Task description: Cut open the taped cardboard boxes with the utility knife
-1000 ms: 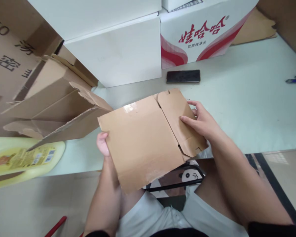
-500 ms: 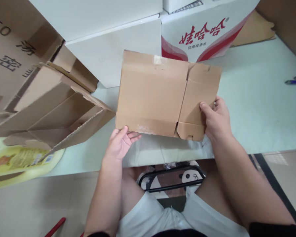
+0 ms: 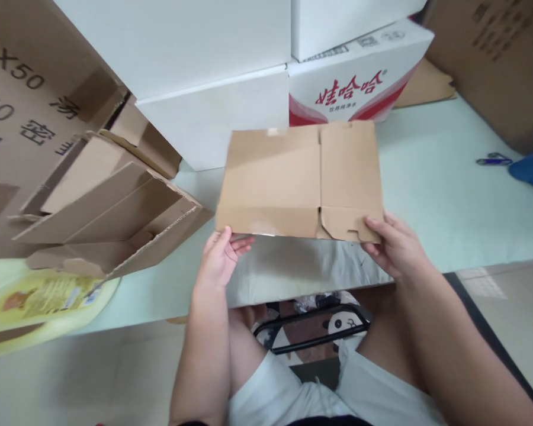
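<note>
Cardboard (image 3: 266, 183): lay flattened in two hands, raised over the surface (image 3: 444, 207) just inside its front edge and tilted with its far side up.
Left hand (image 3: 220, 254): pinched the near left corner, thumb on top; some fingers projected past the near edge, spread and apparently unloaded.
Right hand (image 3: 393, 245): gripped the near right corner, thumb on top, fingers below; the full finger contact could not be told.
Crease: ran between the wide panel and the narrow one, with a notch at each end. Judged the weak line; bending there could have let the narrow panel swing or torn the board at a notch.
Grip risk: both holds sat at the near side, so the unsupported far side could have dropped or twisted if either thumb slackened.
Open box (image 3: 171, 239): stood close to the left of the cardboard, contact unclear; a leftward swing could have snagged its raised flaps.
Printed carton (image 3: 350, 97) and white box (image 3: 222, 118): stood toward the back of the surface, behind the cardboard; a forward push could have buckled the far edge against them.
Yellow container (image 3: 109, 293): lay at the front edge, left; a shove from the open box could have tipped it off.
</note>
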The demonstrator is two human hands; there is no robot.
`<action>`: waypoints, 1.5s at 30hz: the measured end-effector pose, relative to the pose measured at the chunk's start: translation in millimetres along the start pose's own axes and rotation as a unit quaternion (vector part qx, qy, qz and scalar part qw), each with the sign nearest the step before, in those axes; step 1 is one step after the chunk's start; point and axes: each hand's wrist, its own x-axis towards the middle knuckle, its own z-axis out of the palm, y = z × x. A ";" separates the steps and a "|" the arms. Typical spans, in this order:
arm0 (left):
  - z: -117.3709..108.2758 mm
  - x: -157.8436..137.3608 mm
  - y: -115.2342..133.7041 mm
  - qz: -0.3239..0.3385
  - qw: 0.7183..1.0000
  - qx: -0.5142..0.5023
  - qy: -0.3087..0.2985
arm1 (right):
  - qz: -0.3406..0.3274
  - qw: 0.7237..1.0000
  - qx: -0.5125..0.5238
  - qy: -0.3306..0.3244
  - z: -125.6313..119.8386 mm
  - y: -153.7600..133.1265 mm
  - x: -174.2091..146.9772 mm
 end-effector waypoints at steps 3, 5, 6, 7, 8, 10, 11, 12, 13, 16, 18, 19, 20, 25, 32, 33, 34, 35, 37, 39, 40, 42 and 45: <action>-3.3 -1.9 1.2 -0.051 0.996 0.061 -0.047 | -0.068 0.981 0.049 0.173 -12.6 -4.3 -23.1; -7.5 -3.3 4.4 -0.055 0.994 0.080 -0.045 | -0.121 0.960 0.070 0.242 -21.1 -7.7 -34.7; -9.8 -4.0 6.3 -0.048 0.995 0.083 -0.036 | -0.141 0.951 0.069 0.265 -25.1 -9.7 -39.0; -12.1 -4.8 8.3 -0.041 0.995 0.082 -0.027 | -0.159 0.942 0.059 0.289 -29.0 -11.7 -42.4; -14.1 -5.5 10.2 -0.035 0.996 0.081 -0.018 | -0.177 0.930 0.043 0.318 -32.8 -13.8 -44.9; -17.4 -6.6 13.5 -0.030 0.996 0.079 -0.008 | -0.212 0.900 -0.001 0.381 -40.7 -18.6 -47.1; -18.7 -7.0 14.8 -0.027 0.997 0.079 -0.005 | -0.228 0.885 -0.023 0.406 -44.9 -21.8 -46.2; -19.7 -7.0 15.9 -0.025 0.997 0.078 -0.003 | -0.246 0.872 -0.041 0.422 -49.0 -26.2 -43.5; -20.6 -6.8 16.9 -0.023 0.997 0.077 -0.001 | -0.267 0.860 -0.054 0.431 -52.9 -32.3 -38.2; -22.3 -4.2 19.6 -0.023 0.997 0.075 0.008 | -0.312 0.847 -0.077 0.424 -60.0 -63.9 -3.4; -23.0 -1.3 21.3 -0.027 0.996 0.078 0.017 | -0.306 0.859 -0.060 0.407 -58.1 -92.5 32.5; -23.2 0.2 22.1 -0.027 0.996 0.082 0.021 | -0.293 0.867 -0.021 0.403 -55.2 -105.4 50.5; -23.3 1.6 22.9 -0.028 0.996 0.086 0.025 | -0.278 0.880 -0.007 0.386 -51.3 -115.1 66.4; -21.7 6.3 25.8 -0.029 0.994 0.103 0.032 | -0.193 0.930 -0.005 0.312 -32.1 -87.8 73.2; -22.8 -3.5 26.9 -0.016 0.991 0.134 -0.002 | -0.090 0.961 -0.027 0.262 -19.9 -7.9 -3.6; -24.0 -8.4 29.2 -0.005 0.989 0.149 -0.020 | -0.087 0.964 -0.044 0.248 -17.1 -6.2 -8.5; -25.7 -15.0 32.8 0.009 0.985 0.167 -0.047 | -0.086 0.967 -0.061 0.233 -13.3 -5.8 -12.2; -27.9 -23.4 37.9 0.027 0.978 0.191 -0.085 | -0.087 0.969 -0.080 0.217 -8.2 -5.8 -15.0; -34.8 -46.0 52.1 0.069 0.948 0.241 -0.194 | -0.093 0.972 -0.118 0.181 6.9 -4.1 -19.4; -45.5 -73.8 69.1 0.125 0.897 0.308 -0.292 | -0.098 0.973 -0.159 0.136 27.7 2.3 -23.4; -52.6 -87.5 77.1 0.185 0.874 0.326 -0.310 | -0.102 0.972 -0.181 0.111 39.3 7.3 -25.6; -70.4 -108.6 89.3 0.349 0.847 0.304 -0.261 | -0.111 0.967 -0.224 0.056 62.2 19.5 -30.7; -106.3 -112.3 93.3 0.650 0.742 0.135 0.093 | -0.134 0.950 -0.284 -0.003 89.0 36.9 -38.3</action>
